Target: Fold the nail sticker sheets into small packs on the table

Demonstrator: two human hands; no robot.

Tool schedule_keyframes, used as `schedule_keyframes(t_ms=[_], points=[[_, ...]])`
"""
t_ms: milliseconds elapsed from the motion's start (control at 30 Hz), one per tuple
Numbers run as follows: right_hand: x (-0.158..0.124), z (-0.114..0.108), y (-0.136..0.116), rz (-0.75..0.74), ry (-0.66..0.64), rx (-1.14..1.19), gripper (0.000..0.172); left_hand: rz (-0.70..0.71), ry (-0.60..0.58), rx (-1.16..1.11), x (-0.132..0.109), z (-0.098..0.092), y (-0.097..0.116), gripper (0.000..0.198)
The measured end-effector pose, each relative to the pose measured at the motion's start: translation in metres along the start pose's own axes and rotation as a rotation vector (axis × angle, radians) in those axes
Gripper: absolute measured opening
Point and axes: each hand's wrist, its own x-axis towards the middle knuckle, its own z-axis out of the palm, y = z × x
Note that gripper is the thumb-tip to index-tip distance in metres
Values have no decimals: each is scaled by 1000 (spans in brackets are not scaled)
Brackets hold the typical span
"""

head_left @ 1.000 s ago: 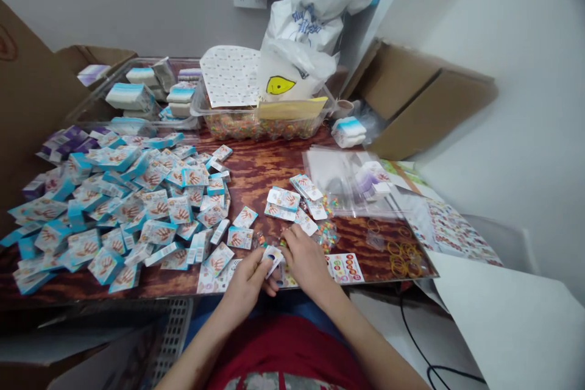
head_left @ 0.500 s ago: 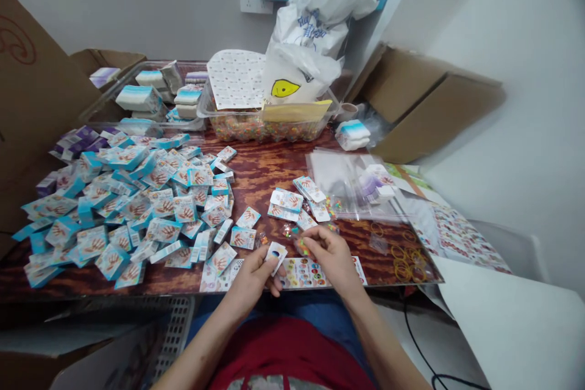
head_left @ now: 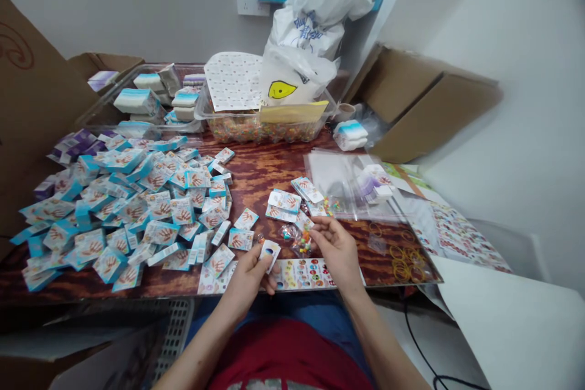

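Note:
My left hand (head_left: pixel 250 274) is closed on a small white sticker card (head_left: pixel 269 253) with a dark blue oval on it. My right hand (head_left: pixel 336 250) hovers over the table with thumb and forefinger apart. Just left of its fingertips are small clear bags of coloured beads (head_left: pixel 303 242). Several flattish white and blue boxes (head_left: pixel 284 201) printed with a hand lie behind these bags. Under both hands runs a sheet of colourful stickers (head_left: pixel 299 273) along the table's front edge.
A big heap of small boxes (head_left: pixel 137 201) covers the left side. Behind stand a clear tub of coloured beads (head_left: pixel 265 128) and a tray of stacked packets (head_left: pixel 141 100). Yellow rubber bands (head_left: pixel 406 262) and clear plastic sleeves (head_left: pixel 338 180) lie to the right, near an open carton (head_left: pixel 429 97).
My right hand has let go of a bag of beads, which now lies on the table, and has shifted slightly up and right. My left hand still holds the card.

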Motion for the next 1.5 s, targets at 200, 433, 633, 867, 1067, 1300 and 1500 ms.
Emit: schedule_keyframes(t_ms=[200, 433, 633, 867, 1067, 1300, 1500], points=[[6, -3, -2, -129, 35, -158, 22, 18, -33, 15, 4, 1, -2, 43], [-3, 6, -13, -60, -97, -56, 15, 30, -34, 39, 12, 4, -2, 37], [-27, 35, -17, -338, -101, -365, 10, 43, -121, -11, 14, 15, 7, 31], [-33, 33, -6, -316, -149, -363, 7, 2, -189, -5, 15, 7, 5, 37], [-14, 13, -10, -79, -473, -323, 12, 115, -303, 306, 15, 1, 2, 42], [44, 12, -27, -207, -497, -417, 8, 134, -91, 49, 18, 5, 7, 58], [67, 38, -28, -429, -399, -951, 15, 157, 93, -55, 20, 1, 4, 72]])
